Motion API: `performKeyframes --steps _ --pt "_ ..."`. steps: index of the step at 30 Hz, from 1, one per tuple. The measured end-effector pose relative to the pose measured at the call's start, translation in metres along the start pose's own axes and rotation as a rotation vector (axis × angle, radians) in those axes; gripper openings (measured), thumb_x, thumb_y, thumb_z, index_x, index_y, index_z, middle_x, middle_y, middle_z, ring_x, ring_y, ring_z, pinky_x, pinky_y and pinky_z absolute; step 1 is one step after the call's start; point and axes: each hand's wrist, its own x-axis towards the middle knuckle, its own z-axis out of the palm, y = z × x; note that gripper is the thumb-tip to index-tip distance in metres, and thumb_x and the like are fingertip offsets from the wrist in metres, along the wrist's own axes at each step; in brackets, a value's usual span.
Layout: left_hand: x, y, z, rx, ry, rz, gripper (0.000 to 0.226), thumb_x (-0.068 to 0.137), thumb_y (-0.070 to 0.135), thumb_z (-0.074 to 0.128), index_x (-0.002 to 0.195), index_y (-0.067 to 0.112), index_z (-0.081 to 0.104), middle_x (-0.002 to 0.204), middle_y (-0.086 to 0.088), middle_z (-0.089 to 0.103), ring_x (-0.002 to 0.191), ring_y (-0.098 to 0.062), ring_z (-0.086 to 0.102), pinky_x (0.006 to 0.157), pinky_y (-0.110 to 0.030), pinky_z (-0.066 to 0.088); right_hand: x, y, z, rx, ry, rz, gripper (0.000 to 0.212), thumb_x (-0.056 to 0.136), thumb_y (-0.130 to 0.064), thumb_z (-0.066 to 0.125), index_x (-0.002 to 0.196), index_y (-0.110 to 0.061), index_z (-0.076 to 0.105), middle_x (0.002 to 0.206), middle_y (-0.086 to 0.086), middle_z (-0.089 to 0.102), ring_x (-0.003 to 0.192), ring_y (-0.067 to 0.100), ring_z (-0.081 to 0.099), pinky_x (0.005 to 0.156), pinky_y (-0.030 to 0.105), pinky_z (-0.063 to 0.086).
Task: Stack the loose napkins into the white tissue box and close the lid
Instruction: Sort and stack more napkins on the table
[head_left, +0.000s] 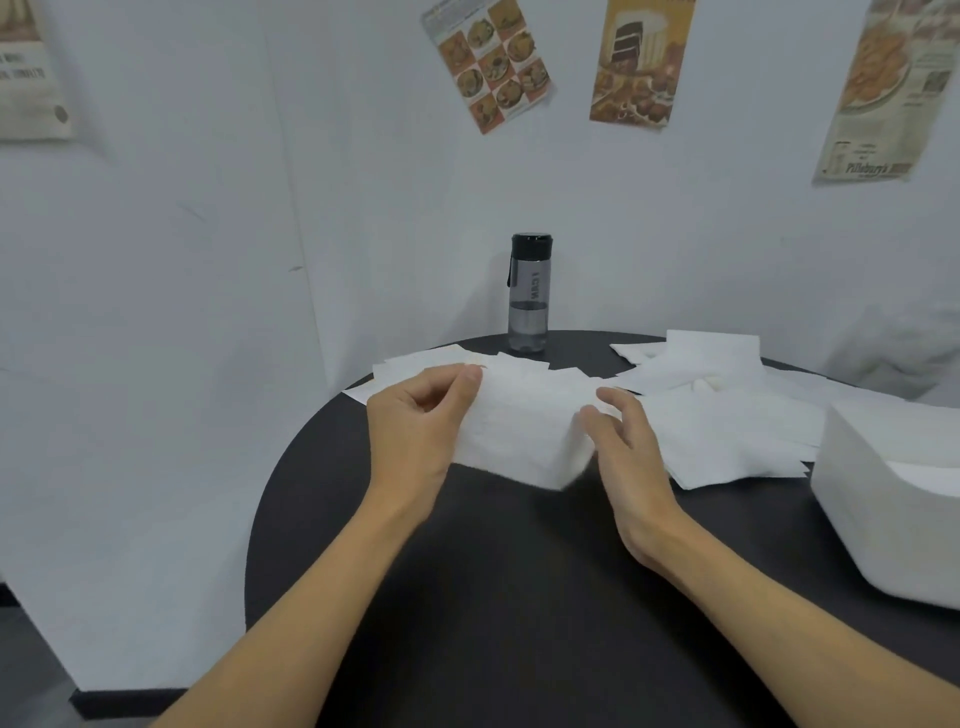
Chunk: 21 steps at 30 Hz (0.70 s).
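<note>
Your left hand (415, 421) is clamped on the left end of a thick stack of white paper napkins (519, 431), thumb on top and fingers curled under, which pins the pile so it cannot slide while you square it. Your right hand (626, 447) is not gripping: its fingers (612, 399) lie loosely extended against the stack's right end, which looks like an aligning touch rather than a hold. The stack sits toward the far side of the round black table (519, 597), between your hands, with its near corner seeming slightly lifted. Many loose white napkins (727, 436) lie fanned just to the right of it, with more farther back and a few behind your left hand, so I judge the gathering to be far from finished. The white rounded-corner tissue box (872, 519) stands at the table's right edge, apart from both hands and partly cut off; its top looks open and I cannot see the lid. A smoky grey water bottle with a black cap (529, 296) stands upright at the back by the wall, out of your path. To carry the stack over you will probably need both hands closed on its ends, or the sheets may splay
</note>
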Motion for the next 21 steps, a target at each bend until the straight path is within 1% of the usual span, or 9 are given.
performKeyframes --steps 2,4,8,10,12,14,17,19,21 --pt "-0.006 -0.002 0.004 -0.057 0.009 -0.091 0.008 0.089 0.013 0.074 0.086 0.016 0.079 0.095 0.006 0.078 0.098 -0.008 0.072 0.096 -0.031 0.054 -0.009 -0.001 -0.013 0.027 -0.003 0.008 0.034 0.101 -0.028 0.053 0.134 -0.031 0.047 0.114 -0.011 0.055 0.106 -0.001 0.05 0.093 0.025 0.036" --pt "-0.01 -0.004 0.006 -0.072 -0.011 -0.135 0.006 0.089 0.013 0.074 0.087 0.015 0.079 0.096 0.004 0.079 0.1 -0.011 0.072 0.099 -0.037 0.054 -0.015 0.001 -0.023 0.04 0.003 0.004 0.034 0.099 -0.027 0.057 0.131 -0.032 0.049 0.116 -0.003 0.061 0.109 0.005 0.054 0.09 0.024 0.04" --pt "-0.014 -0.004 0.007 -0.022 -0.065 -0.116 0.007 0.09 0.013 0.073 0.092 0.015 0.079 0.095 0.002 0.079 0.096 -0.018 0.074 0.092 -0.038 0.057 -0.019 0.004 -0.032 -0.001 -0.069 -0.027 0.034 0.093 -0.026 0.066 0.125 -0.032 0.054 0.117 -0.008 0.065 0.111 0.009 0.057 0.085 0.022 0.043" --pt "-0.015 -0.007 0.005 0.014 -0.05 -0.099 0.006 0.088 0.012 0.075 0.092 0.016 0.079 0.094 0.001 0.079 0.095 -0.02 0.074 0.089 -0.037 0.058 -0.019 0.005 -0.031 -0.071 -0.093 -0.067 0.025 0.092 -0.021 0.068 0.116 -0.026 0.063 0.112 -0.01 0.066 0.103 0.007 0.06 0.075 0.014 0.046" --pt "-0.018 -0.009 0.004 0.058 -0.027 -0.088 0.005 0.086 0.013 0.077 0.09 0.016 0.078 0.09 0.002 0.078 0.089 -0.017 0.073 0.085 -0.035 0.057 -0.02 0.005 -0.028 -0.11 -0.107 -0.117 0.011 0.092 -0.012 0.064 0.097 -0.019 0.071 0.098 -0.01 0.069 0.085 0.006 0.061 0.063 0.01 0.046" --pt "-0.019 -0.012 0.004 0.088 -0.003 -0.082 0.005 0.084 0.012 0.079 0.088 0.013 0.076 0.084 0.004 0.076 0.079 -0.011 0.07 0.079 -0.031 0.055 -0.018 0.007 -0.027 -0.116 -0.093 -0.133 0.016 0.092 -0.009 0.06 0.084 -0.017 0.072 0.083 -0.013 0.069 0.073 0.001 0.059 0.061 0.01 0.044" --pt "-0.017 -0.014 0.004 0.084 0.003 -0.076 0.026 0.081 0.011 0.081 0.098 0.017 0.062 0.085 0.007 0.068 0.074 -0.004 0.064 0.073 -0.019 0.05 -0.016 0.008 -0.027 -0.084 -0.079 -0.103 0.019 0.096 -0.014 0.056 0.086 -0.018 0.072 0.084 -0.011 0.071 0.075 0.002 0.061 0.066 0.017 0.047" --pt "-0.013 -0.017 0.001 0.091 -0.047 -0.132 0.038 0.083 0.017 0.08 0.11 0.023 0.054 0.09 0.007 0.068 0.078 -0.004 0.066 0.076 -0.02 0.05 -0.014 0.008 -0.026 -0.069 -0.095 -0.083 0.022 0.099 -0.014 0.053 0.092 -0.017 0.073 0.089 -0.007 0.074 0.082 0.007 0.066 0.069 0.019 0.05" --pt "-0.013 -0.018 -0.002 0.129 -0.14 -0.185 0.036 0.086 0.023 0.078 0.116 0.026 0.059 0.092 0.006 0.074 0.086 -0.004 0.07 0.081 -0.025 0.053 -0.012 0.008 -0.026 -0.072 -0.143 -0.056 0.022 0.099 -0.012 0.052 0.098 -0.017 0.073 0.09 -0.002 0.074 0.083 0.011 0.068 0.067 0.02 0.052"
